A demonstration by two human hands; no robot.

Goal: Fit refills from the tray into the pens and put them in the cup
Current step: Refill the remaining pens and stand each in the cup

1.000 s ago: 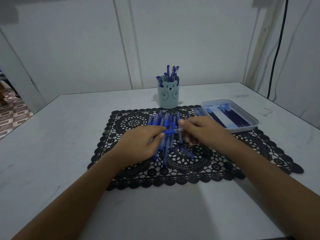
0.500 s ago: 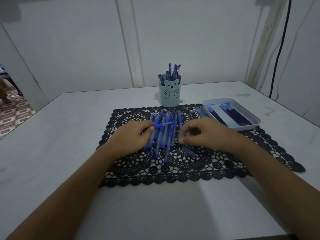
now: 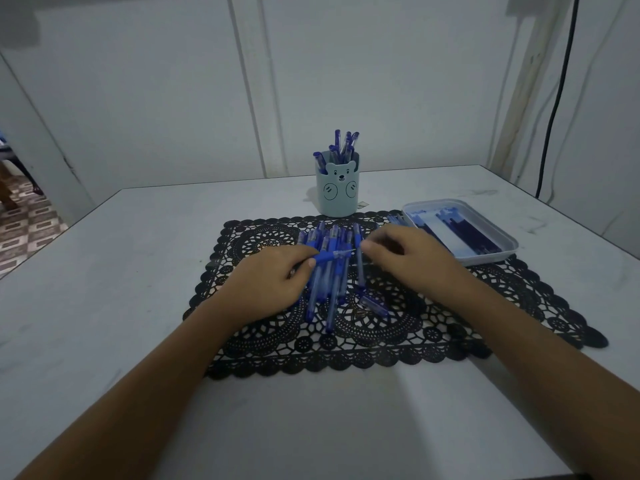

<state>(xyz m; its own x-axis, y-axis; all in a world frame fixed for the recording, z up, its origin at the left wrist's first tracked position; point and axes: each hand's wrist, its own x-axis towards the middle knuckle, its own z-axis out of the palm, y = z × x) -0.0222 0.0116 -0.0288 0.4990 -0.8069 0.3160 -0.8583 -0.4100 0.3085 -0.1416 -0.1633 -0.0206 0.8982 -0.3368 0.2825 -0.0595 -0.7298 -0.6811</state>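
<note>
My left hand (image 3: 273,275) grips a blue pen (image 3: 330,256) that lies across a pile of several blue pens (image 3: 329,282) on the black lace mat (image 3: 433,327), its thin tip pointing right. My right hand (image 3: 405,261) hovers just right of that tip, fingers loosely curled, with nothing visible in them. A loose blue pen cap (image 3: 373,305) lies on the mat below the right hand. The bear-faced cup (image 3: 337,192) stands behind the mat and holds several pens. The pale tray (image 3: 498,256) of dark refills sits at the right.
The mat lies on a white table (image 3: 121,271) against a pale wall. A black cable (image 3: 554,98) hangs down the wall at the far right. A doorway with patterned floor tiles (image 3: 24,216) opens at the far left.
One second ago both hands held the pen together. My right hand has let go and drawn slightly right, while my left hand keeps the pen over the pile.
</note>
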